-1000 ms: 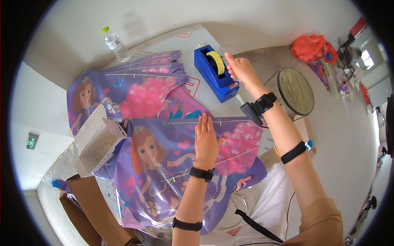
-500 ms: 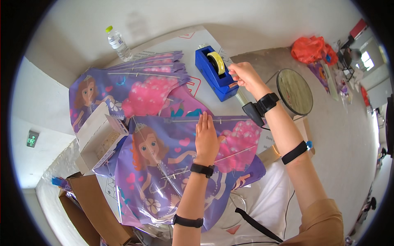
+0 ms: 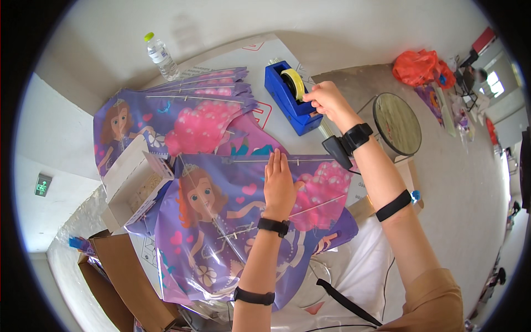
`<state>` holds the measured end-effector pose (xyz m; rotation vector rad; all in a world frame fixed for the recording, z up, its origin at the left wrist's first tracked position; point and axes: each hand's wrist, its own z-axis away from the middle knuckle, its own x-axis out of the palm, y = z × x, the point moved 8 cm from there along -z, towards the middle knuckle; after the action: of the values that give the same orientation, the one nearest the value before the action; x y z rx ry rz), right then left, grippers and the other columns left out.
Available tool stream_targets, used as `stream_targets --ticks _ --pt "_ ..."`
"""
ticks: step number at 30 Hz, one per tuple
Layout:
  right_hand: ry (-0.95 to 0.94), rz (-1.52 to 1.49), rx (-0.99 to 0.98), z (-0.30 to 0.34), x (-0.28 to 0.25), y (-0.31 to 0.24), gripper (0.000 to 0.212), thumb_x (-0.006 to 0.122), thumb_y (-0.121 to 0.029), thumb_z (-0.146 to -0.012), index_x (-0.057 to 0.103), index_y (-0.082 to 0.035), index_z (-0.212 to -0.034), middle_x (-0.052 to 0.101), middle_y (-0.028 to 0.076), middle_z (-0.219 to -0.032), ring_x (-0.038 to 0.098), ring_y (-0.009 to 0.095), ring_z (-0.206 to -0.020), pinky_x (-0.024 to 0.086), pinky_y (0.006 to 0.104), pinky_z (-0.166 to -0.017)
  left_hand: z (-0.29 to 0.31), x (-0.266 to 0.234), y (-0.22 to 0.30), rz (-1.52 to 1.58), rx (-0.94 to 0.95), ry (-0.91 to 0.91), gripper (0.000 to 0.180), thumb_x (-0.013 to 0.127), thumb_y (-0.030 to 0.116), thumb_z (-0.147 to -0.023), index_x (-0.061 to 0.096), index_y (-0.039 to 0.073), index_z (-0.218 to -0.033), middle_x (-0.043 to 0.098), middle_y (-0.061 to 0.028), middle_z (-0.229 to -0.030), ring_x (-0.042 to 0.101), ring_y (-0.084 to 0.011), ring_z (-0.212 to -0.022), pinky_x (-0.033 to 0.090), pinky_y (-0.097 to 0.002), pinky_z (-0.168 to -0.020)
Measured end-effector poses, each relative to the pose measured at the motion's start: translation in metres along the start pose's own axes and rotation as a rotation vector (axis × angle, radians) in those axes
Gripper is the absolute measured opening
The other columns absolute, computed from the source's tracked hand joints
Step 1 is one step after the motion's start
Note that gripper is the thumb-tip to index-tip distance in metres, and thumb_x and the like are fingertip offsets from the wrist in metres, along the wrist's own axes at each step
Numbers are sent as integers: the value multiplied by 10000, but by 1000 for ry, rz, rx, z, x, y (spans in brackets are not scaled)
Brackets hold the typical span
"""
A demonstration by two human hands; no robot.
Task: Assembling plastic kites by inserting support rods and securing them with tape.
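Observation:
My left hand (image 3: 279, 185) lies flat with fingers stretched out on a purple printed kite (image 3: 221, 221). The kite carries a cartoon princess, pink balloons and thin white rods, one along its upper edge by my fingertips. To the upper right stands a blue tape dispenser (image 3: 294, 113) with a roll of yellowish tape (image 3: 294, 84). My right hand (image 3: 327, 102) is closed in a pinch just right of that roll, above the dispenser's near end. Whatever the pinched fingers hold is too small to make out. Further similar kites (image 3: 193, 119) lie fanned out behind.
An open white carton (image 3: 133, 185) sits at the left, with a brown cardboard box (image 3: 130, 276) below it. A water bottle (image 3: 161, 58) stands far back. Right of my right wrist is a round mirror (image 3: 397, 124) on a wire stand. A red plastic bag (image 3: 416, 66) lies at the upper right.
My right hand has shifted slightly left and up, closer to the tape roll, still pinched. My left hand stays flat on the kite.

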<state>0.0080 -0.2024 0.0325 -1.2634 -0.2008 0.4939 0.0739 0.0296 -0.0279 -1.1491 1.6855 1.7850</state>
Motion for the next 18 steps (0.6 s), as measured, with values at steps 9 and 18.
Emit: stream_targets --ticks 9,18 --pt "44 -8 46 73 -20 26 267 683 -24 -852 441 -76 -952 507 2 -769 422 41 -586 292 211 -446 -4 3 -2 -37 -36 -44 911 848 218 -713 359 -62 -1429 309 -187 -1554 274 -340 -1446 302 -392 -1171" --pt "48 -60 3 77 -23 39 257 687 -73 -870 456 -66 -986 507 -9 -777 422 42 -618 312 215 -490 -3 4 -5 -51 -37 -54 921 841 235 -726 342 -49 -1446 300 -182 -1560 271 -328 -1450 307 -392 -1171"
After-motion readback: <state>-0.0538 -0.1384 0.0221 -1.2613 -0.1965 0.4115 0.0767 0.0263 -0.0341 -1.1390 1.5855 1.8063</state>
